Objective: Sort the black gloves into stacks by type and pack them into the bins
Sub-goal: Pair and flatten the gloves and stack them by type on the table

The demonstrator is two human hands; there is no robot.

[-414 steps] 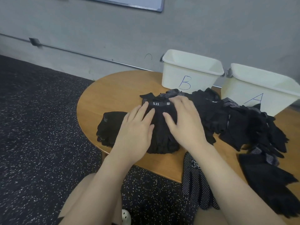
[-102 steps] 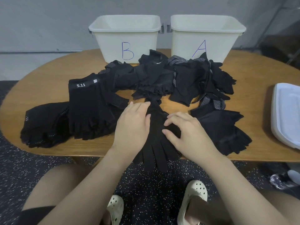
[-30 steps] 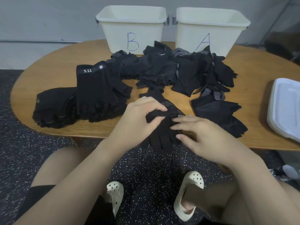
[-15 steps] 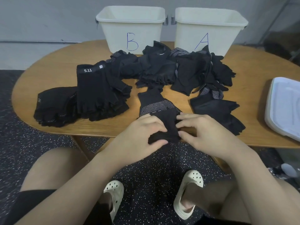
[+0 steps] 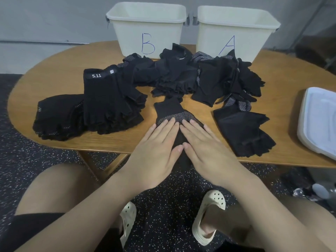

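Note:
A black dotted glove [image 5: 171, 110] lies folded at the table's near edge. My left hand [image 5: 156, 148] and my right hand [image 5: 205, 148] press flat on it side by side, fingers straight, thumbs touching. To the left sit a stack of 5.11 fingerless gloves [image 5: 109, 100] and a darker stack [image 5: 58, 115] beside it. A loose heap of black gloves [image 5: 190, 75] spreads in front of bin B [image 5: 147, 26] and bin A [image 5: 236, 28]. Another fingerless glove pile [image 5: 243, 130] lies to the right.
The oval wooden table [image 5: 54, 70] carries everything. A white plastic lid [image 5: 320, 120] lies at the right edge. Both bins stand against the grey wall. Below the table edge are my knees and white clogs [image 5: 209, 213] on speckled floor.
My hands folded the dotted glove's fingers back over itself, then flattened out; half a second ago they were pinching it, now both palms press on it.

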